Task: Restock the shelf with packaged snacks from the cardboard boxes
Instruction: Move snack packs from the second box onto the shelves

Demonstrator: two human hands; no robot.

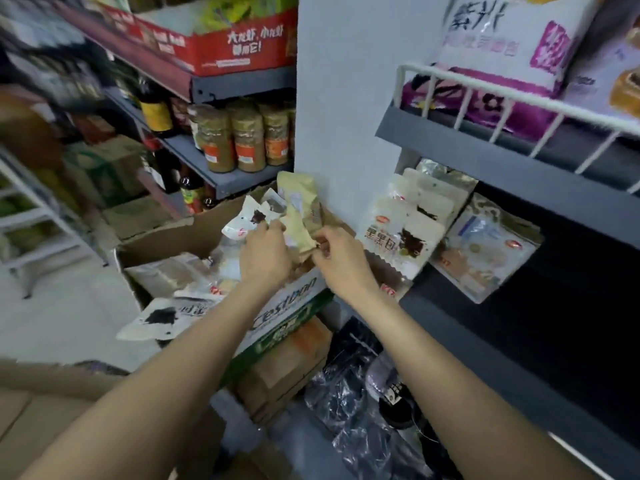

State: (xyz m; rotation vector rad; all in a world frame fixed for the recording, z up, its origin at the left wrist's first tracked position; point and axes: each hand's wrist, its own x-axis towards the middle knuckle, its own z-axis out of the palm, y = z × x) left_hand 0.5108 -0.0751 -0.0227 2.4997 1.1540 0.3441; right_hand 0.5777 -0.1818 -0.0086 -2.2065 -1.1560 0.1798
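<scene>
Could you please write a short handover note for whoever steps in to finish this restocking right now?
Left hand grips white snack packets; right hand pinches a beige packet, both above the open cardboard box.
Done: several white packets already stand on the dark shelf to the right.
Left: shelve the held packets, then the ones still in the box, including one hanging over its near edge.

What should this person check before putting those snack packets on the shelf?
1. Left hand grips white packets: ok.
2. Right hand pinches beige packet: ok.
3. Free space on the dark shelf right of the clear packets: ok.
4. Standing white packets stable: cannot tell, they lean.
5. Packets in the cardboard box secure: not ok, one white packet hangs over the front edge.
</scene>
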